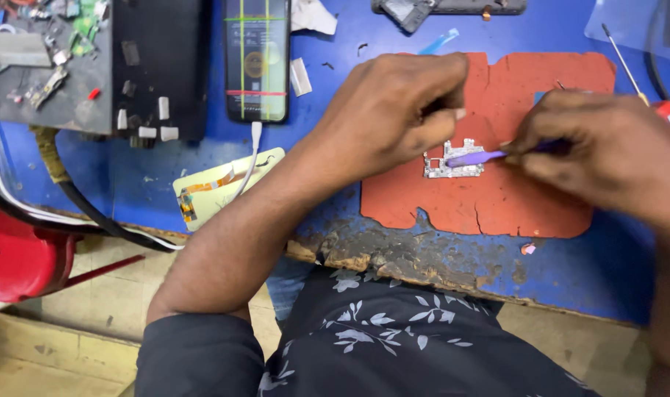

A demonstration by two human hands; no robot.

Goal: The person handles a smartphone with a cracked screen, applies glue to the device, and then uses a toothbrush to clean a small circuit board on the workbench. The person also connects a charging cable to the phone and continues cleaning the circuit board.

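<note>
Bright, even light from overhead; soft shadows only. Both hands show slight motion blur. A faint glare streaks the upper right corner; focus softens toward the edges.

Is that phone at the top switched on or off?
On: the phone has a lit screen with green, yellow and red lines, and a white cable plugged in.

Blue, chipped worktop (158,184); orange-red rubber mat (511,198); silvery metal circuit board (452,163); purple plastic tool (476,156); dark shirt with pale floral print (393,331).
</note>
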